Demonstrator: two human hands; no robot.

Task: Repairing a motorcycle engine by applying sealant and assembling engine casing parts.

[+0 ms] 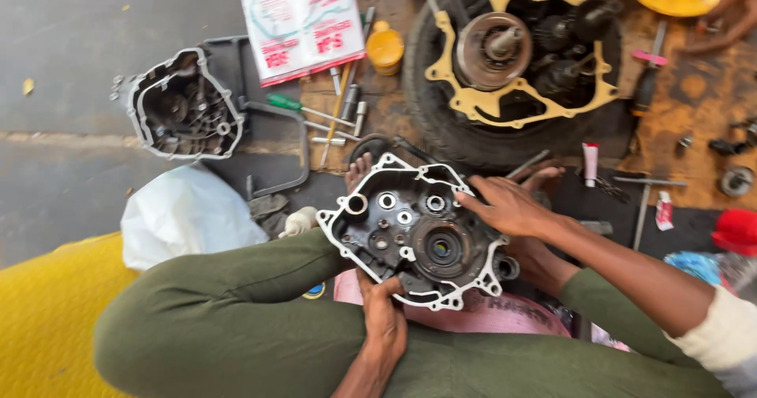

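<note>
A dark engine crankcase half [410, 228] with a pale gasket rim rests on my lap, over a pink cloth. My left hand [382, 313] grips its near edge from below. My right hand [505, 205] lies on its far right rim, fingertips pressing the gasket edge. Bearings and round holes show inside the case. My legs in olive trousers are folded under it, and my bare toes show just beyond its far edge.
An engine half with a yellow gasket [520, 59] sits in a tyre [441, 122] ahead. Another case cover [183, 106] lies to the left. Screwdrivers and sockets [335, 118], a white bag [185, 216] and a yellow cushion [47, 319] surround me. Another person's hand [721, 19] is at top right.
</note>
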